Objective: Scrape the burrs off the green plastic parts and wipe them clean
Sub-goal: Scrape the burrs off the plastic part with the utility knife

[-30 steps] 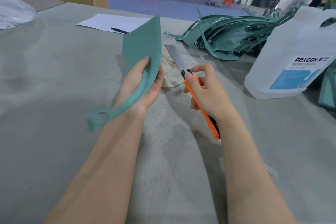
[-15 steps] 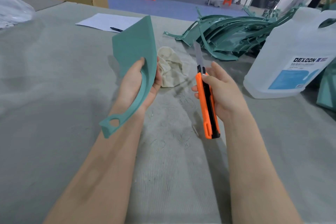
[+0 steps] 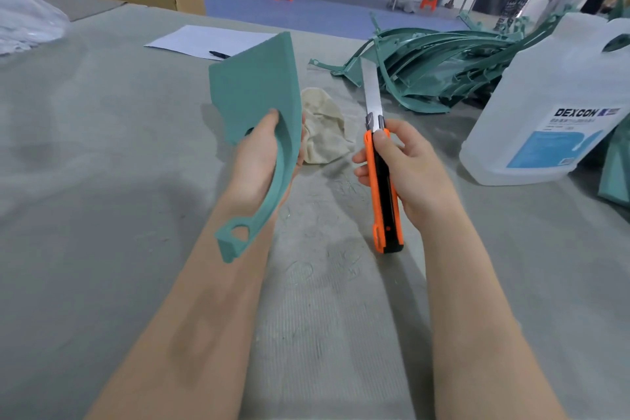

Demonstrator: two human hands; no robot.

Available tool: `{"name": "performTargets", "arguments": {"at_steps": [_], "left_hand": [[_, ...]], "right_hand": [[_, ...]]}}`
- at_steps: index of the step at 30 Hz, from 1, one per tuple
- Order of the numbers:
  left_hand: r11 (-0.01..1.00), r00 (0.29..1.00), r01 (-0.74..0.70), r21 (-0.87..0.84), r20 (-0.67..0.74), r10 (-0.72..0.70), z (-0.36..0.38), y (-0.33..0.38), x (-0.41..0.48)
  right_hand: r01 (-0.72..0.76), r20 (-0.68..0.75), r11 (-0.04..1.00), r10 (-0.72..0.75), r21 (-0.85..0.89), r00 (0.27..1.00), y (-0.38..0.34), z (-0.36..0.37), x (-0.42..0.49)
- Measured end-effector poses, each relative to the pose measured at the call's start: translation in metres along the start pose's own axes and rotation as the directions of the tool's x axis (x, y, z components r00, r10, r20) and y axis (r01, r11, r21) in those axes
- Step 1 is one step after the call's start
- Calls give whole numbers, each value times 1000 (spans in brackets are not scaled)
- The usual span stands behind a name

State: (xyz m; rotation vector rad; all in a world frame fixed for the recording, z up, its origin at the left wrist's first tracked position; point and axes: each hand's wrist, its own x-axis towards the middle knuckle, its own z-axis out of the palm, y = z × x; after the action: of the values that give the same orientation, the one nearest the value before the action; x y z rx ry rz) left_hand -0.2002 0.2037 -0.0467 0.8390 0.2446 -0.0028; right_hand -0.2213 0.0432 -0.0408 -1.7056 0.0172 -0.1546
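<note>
— Hands first: what is held by each?

— A flat green plastic part (image 3: 254, 92) with a curved arm ending in a looped tab is gripped by the left hand (image 3: 259, 160), fingers curled round its curved edge. It is held upright, raised off the grey cloth-covered counter (image 3: 102, 181). An orange and black utility knife (image 3: 383, 187) is gripped by the right hand (image 3: 405, 170), the thumb laid near the slider, the silver blade extended and pointed away from the person.

— Are blade and part touching?

— No; they are kept apart, side by side, with a crumpled cream rag (image 3: 324, 133) lying on the counter between and behind them.

— What else is seen?

— A heap of curved green plastic parts (image 3: 443, 68) is piled further back on the right. Beside it a large translucent white jug (image 3: 552, 106) labelled DEXCON is stood. A white paper sheet (image 3: 204, 39) with a dark pen (image 3: 219, 54) is laid at the far edge.
</note>
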Motion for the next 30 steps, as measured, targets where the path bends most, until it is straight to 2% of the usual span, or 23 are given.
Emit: {"name": "performTargets", "arguments": {"at_steps": [3,7,12,17,21,25,30], "left_hand": [[965,992,-61,253,-95,88,-3,-3,3],[954,991,-95,285,-59,117,-2,-4,6],[980,997,-69,186,52,60,7,-3,0],[998,988,35,-58,150,-26,14,1,-9],[991,992,22,-130,127,-6,12,1,-8],[962,997,13,-272,74,8,8,4,-7],[957,997,18,-290,82,6,8,4,-4]], "right_hand": [[115,-24,977,-121,-181,992,1,4,-3],[158,-39,927,-181,-341,983,3,14,-6],[200,-11,857,-233,-475,972,3,19,-4],[199,34,860,-208,-469,978,6,22,-4],[244,132,875,-207,-417,969,8,29,-8],[286,207,855,-215,-432,954,11,37,-9],[294,236,860,-209,-417,949,11,39,-9]]}}
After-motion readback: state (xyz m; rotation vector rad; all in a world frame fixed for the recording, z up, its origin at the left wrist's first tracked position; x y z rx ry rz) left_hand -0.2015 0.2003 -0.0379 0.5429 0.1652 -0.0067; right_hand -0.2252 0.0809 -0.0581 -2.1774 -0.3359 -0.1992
